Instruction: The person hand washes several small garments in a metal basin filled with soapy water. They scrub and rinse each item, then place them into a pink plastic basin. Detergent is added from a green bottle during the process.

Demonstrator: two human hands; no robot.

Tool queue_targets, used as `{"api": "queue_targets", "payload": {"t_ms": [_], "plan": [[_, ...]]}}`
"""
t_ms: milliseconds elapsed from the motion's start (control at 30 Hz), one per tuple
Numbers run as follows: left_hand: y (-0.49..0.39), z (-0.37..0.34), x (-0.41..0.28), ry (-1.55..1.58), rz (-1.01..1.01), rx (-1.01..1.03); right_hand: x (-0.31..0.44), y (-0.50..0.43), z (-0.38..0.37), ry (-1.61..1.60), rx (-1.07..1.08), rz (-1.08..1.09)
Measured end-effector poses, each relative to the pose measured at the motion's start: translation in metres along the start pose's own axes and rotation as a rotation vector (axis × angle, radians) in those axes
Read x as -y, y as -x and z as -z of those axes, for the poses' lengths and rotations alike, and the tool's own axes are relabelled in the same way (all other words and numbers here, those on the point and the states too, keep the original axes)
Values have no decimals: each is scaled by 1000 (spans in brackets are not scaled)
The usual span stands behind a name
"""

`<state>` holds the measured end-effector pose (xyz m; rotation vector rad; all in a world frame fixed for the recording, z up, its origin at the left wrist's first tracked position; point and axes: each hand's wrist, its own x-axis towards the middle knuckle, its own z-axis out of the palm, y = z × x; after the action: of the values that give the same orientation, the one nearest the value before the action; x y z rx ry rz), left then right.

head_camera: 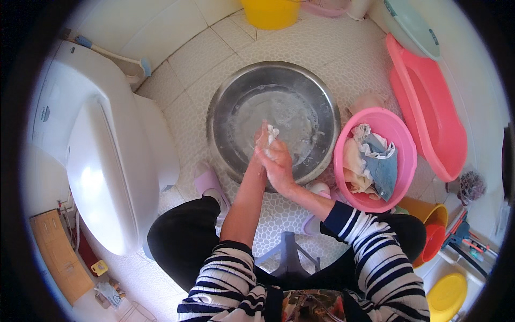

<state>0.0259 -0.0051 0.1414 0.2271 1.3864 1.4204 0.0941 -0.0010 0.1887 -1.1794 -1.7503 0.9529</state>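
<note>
A wide stainless steel basin (217,120) stands on the floor in front of me, with cloudy, sudsy water (249,108) inside. Over its near half, my two hands are pressed together around a small white cloth (273,132). My left hand (261,139) is on the far left side of the cloth, partly covered by the other hand. My right hand (279,163) wraps over it from the right, fingers curled and wet with foam. Only a bit of the cloth sticks out between them; the rest is hidden.
Right of the basin, a pink plastic tub (408,169) holds denim and beige clothes (378,161). A coral baby bath (430,108) leans on the wall. A white toilet (108,177) stands at left, a yellow bucket (271,14) beyond the basin. A grey stool (289,253) shows beneath me.
</note>
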Motion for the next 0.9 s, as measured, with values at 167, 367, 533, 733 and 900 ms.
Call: {"api": "queue_targets", "payload": {"t_ms": [167,367,533,733,900], "plan": [[7,-17,14,453,155,-43,-51,-13,-2,-40,6,-311],[-7,14,15,289,-101,235,-34,-6,-12,-136,102,-281],[13,-20,20,303,123,8,-59,-33,-2,233,-34,-349],[-4,11,-15,452,169,113,-87,-57,16,-528,156,-536],[3,31,-34,276,-46,387,-55,-52,52,-539,511,-521]]}}
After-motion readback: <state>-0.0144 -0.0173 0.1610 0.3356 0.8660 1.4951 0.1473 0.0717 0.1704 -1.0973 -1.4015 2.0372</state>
